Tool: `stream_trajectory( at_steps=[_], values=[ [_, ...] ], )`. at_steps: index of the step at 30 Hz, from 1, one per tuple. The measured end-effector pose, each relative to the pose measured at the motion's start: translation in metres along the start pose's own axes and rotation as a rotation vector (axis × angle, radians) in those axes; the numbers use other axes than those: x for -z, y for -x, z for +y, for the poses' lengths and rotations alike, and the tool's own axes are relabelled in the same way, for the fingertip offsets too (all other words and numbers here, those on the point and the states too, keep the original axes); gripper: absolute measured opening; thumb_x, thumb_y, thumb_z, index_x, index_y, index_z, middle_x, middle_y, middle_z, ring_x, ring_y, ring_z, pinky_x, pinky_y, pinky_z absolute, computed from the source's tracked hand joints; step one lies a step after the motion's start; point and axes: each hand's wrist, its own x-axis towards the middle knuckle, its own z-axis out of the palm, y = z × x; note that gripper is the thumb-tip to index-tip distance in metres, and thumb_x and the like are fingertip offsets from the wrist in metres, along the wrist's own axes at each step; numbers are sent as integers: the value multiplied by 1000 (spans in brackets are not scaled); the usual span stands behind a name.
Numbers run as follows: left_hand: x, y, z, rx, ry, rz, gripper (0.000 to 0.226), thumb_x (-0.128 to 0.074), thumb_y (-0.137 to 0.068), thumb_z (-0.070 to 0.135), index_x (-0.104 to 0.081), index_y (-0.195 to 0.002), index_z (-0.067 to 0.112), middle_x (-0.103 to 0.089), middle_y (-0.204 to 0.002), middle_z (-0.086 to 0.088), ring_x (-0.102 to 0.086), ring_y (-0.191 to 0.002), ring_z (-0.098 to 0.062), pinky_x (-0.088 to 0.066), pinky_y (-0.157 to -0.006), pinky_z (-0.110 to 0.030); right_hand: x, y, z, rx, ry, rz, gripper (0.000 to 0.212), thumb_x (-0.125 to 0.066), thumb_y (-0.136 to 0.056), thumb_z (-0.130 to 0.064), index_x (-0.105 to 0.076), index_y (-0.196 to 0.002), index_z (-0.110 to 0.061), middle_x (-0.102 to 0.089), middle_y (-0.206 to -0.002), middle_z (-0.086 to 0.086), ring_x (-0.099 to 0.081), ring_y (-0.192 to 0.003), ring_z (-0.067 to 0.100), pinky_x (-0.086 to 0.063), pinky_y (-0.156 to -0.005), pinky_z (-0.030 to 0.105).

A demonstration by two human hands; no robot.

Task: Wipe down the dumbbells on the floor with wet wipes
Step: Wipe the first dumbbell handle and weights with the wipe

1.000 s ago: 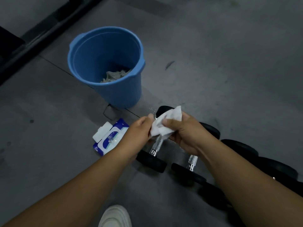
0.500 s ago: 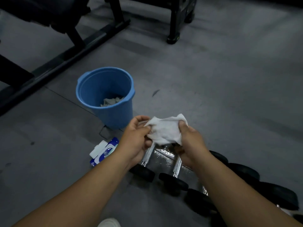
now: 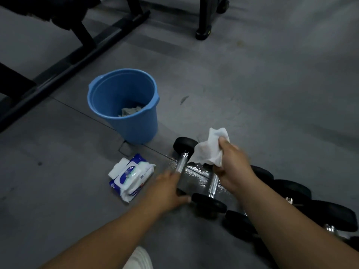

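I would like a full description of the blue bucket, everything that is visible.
The blue bucket looks like plastic: round, tapering toward its base, with a thick rim and a lip on each side. It stands upright on the grey floor, beyond the wet wipes pack and the nearest dumbbell, touching neither. A crumpled greyish wad lies at its bottom.

The dumbbell (image 3: 181, 165) by the bucket has a smooth, shiny metal bar. Its round end is black and dull, like rubber. The wipe (image 3: 210, 152) is white, soft and crinkly, like thin cloth or paper. The bucket (image 3: 139, 129) is smooth blue plastic with a soft shine. The pack of wipes (image 3: 134, 176) has a glossy plastic wrap. The floor (image 3: 272, 94) is grey and dull, with a wet, shiny patch (image 3: 196, 176). The frame (image 3: 77, 53) looks like dull black metal.
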Motion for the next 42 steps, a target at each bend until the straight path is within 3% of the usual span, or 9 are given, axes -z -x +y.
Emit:
stream_trajectory(
  at_steps=[4,9,14,17,20,24,27,35,42],
  values=[
    [-20,-1,-12,-176,-382,-28,58,-64,-84,43,-45,-135,22,-47,-134,-3,-45,-124,-27,-37,-99,-36,-6,-25,40,184,531,-86,26,-51,-97,-24,-62,-78,-11,-61,-68,-1,-57,-65,15,-42,-60,26],
    [-32,-9,-38,-319,-283,168,23,-52,-79,24,-61,-100,19,-63,-97,-3,-62,-91,-26,-49,-74,-35,-13,-52,98,398,1115,-355,19,-49,-95,-23,-68,-96,-20,-69,-90,-1,-61,-83,14,-48,-74,31],
    [-47,-1,-53,28,115,156,86,-71,-66,68,-41,-134,25,-43,-131,5,-45,-120,-16,-42,-99,-29,-16,-67,119,456,1199,-275,21,-46,-93,-16,-64,-104,-16,-67,-94,1,-61,-87,19,-47,-75,32],
    [-57,-3,-39,156,200,118,118,-73,-59,76,-23,-148,16,-28,-146,-4,-37,-131,-23,-36,-107,-32,-22,-73,117,678,1253,-301,26,-48,-90,-12,-65,-109,-17,-65,-104,-2,-56,-93,11,-42,-74,26],
    [-67,-9,-32,215,166,134,118,-74,-60,73,-19,-148,16,-20,-148,-8,-30,-135,-28,-33,-109,-35,-22,-94,119,951,1698,-526,35,-47,-83,-19,-66,-112,-16,-62,-121,2,-57,-114,23,-47,-85,33],
    [-73,-11,-40,206,198,147,109,-77,-61,69,-23,-144,22,-25,-145,-6,-36,-132,-25,-35,-105,-31,-24,-112,124,844,2145,-782,41,-40,-85,-38,-66,-111,-21,-65,-115,-1,-52,-123,26,-27,-103,45],
    [-70,-13,-50,215,226,153,102,-76,-57,72,-30,-136,28,-34,-138,-2,-45,-123,-23,-40,-98,-31,-34,-119,128,894,2330,-815,34,-69,-70,-32,-70,-103,-22,-69,-104,-1,-58,-117,28,-29,-105,58],
    [-58,-10,-60,206,287,175,86,-75,-53,69,-35,-120,32,-40,-125,4,-53,-110,-20,-45,-86,-32,-50,-121,136,1177,2265,-731,13,-78,-56,-19,-72,-65,-26,-62,-59,-8,-63,-70,21,-37,-103,56],
    [-8,30,-72,56,189,199,82,-72,-52,66,-39,-120,33,-41,-120,7,-50,-108,-16,-48,-89,-34,-69,-77,134,1000,2306,-729,19,-56,-87,-24,-67,-101,-29,-68,-95,-5,-51,-110,22,-12,-113,51]
  ],
)
